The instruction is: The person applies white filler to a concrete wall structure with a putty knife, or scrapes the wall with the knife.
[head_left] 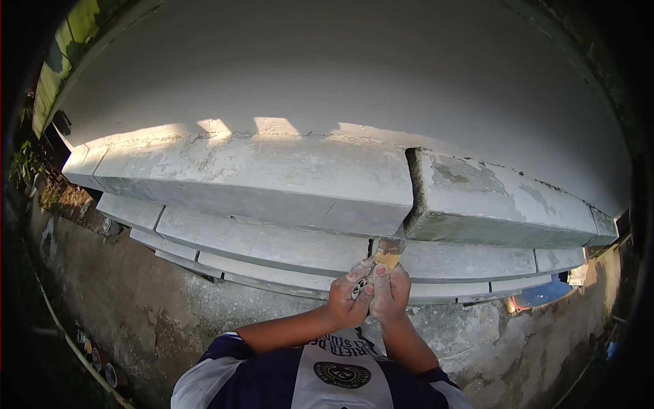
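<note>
My left hand (346, 300), dusted pale, is curled round a small whitish rolled or tube-like item (359, 290); its exact kind is unclear. Close beside it, my right hand (392, 296) grips a flat tool (389, 253), apparently a scraper, yellowish with a worn brown end pointing up. My thumbs are near each other. Beyond both hands are stacked concrete ledges (272, 204) with patchy pale coating. A dark, rough vertical gap separates two blocks of the upper ledge, just above the tool.
A white wall (327, 68) rises behind the ledges. Stained concrete ground (170, 293) lies below. A blue object (538, 296) sits under the ledges at right; buckets or pots (114, 375) and a long pole stand at lower left, plants at far left.
</note>
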Tool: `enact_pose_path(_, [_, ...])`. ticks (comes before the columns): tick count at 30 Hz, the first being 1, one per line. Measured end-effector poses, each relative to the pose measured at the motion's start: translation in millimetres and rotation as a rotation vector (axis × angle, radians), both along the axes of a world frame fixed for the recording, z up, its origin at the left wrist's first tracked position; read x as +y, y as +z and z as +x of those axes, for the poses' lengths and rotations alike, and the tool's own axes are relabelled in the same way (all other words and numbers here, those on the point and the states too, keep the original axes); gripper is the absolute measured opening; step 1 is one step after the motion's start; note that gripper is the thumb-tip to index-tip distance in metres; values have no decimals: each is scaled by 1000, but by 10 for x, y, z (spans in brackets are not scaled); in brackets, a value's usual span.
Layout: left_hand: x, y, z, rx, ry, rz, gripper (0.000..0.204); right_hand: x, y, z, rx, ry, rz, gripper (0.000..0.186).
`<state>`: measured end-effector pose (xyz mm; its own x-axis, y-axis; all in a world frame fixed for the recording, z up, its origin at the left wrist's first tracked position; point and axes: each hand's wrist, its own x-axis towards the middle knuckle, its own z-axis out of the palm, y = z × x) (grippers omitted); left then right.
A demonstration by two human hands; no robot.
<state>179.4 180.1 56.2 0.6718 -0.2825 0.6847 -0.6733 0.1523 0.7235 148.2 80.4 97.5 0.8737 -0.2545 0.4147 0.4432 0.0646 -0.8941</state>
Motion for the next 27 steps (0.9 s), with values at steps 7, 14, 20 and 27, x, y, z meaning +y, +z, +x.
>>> enact_pose_path(7, [-7, 17, -18, -43, 30, -63, 31, 26, -31, 23, 5, -12, -8, 30])
enact_pose_path(14, [34, 119, -53, 116, -62, -34, 33, 8, 17, 14, 19, 9, -14, 30])
enact_pose_path(20, [46, 95, -40, 90, -48, -11, 33, 27, 73, 16, 14, 11, 2, 31])
enact_pose_path(27, [15, 6, -36, 144, -61, -49, 32, 25, 55, -15, 102, -44, -63, 29])
